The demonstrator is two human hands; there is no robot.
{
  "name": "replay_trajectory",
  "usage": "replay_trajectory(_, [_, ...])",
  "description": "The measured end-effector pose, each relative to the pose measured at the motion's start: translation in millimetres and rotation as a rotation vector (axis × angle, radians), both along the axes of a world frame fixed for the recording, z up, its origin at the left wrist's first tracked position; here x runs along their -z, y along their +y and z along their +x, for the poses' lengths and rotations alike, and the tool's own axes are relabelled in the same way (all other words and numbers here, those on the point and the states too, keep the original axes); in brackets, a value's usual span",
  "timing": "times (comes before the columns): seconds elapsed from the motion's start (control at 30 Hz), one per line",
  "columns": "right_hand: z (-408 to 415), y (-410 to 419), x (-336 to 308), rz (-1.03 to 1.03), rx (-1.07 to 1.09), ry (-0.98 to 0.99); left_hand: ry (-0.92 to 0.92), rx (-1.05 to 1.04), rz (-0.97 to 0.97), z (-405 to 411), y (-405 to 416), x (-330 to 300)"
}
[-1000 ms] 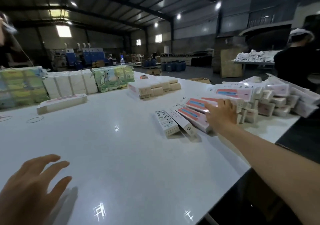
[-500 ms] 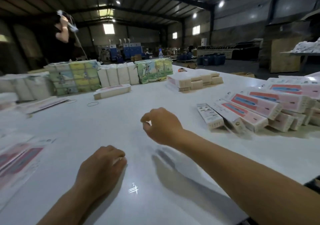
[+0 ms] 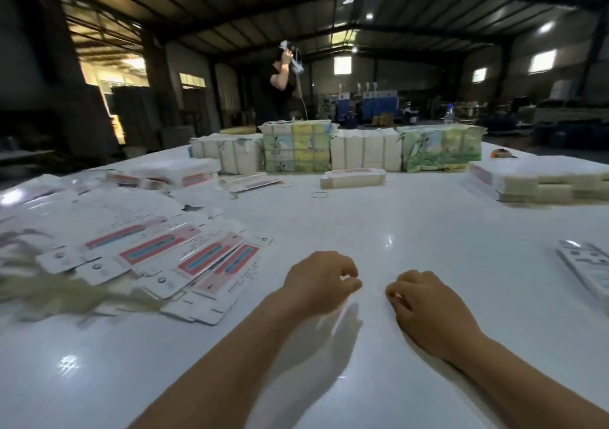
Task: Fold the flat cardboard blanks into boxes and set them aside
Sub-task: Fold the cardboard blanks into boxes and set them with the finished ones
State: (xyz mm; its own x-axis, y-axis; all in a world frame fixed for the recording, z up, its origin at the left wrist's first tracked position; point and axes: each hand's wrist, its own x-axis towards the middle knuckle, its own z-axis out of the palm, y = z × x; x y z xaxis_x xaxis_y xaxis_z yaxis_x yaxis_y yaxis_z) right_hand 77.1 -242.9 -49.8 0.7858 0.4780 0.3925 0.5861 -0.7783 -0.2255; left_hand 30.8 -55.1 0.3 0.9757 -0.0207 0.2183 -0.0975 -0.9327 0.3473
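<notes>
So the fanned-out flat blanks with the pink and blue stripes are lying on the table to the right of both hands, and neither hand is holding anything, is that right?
Not quite. The head view shows the fanned flat blanks lying on the table to the left of both hands, not the right. The rest holds: the left hand and right hand are loosely curled over the tabletop and hold nothing.

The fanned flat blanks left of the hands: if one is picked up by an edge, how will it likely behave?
The flat blanks look thin, so one would probably be light and flex. They overlap on the glossy table, so neighbours may slide along.
</notes>
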Motion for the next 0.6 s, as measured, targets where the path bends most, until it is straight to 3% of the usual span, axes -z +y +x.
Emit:
replay_trajectory(0.1, [1.8,-1.9,2.0,0.002,0.002,0.009,0.059,-0.144,0.078,-2.6,70.3,-28.5])
replay_trajectory(0.33, [15.9,6.0,12.8,0.125,0.055,0.012,0.191,-0.775,0.419,-57.6,260.7,-30.1])
replay_trajectory(0.43, [24.8,8.2,18.1,0.108,0.033,-0.033,0.299,-0.791,0.419,-72.3,296.3,-20.7])
replay_trajectory(0.6, [27.4,8.0,20.0,0.141,0.031,-0.059,0.304,-0.587,0.676,-56.2,274.5,-27.1])
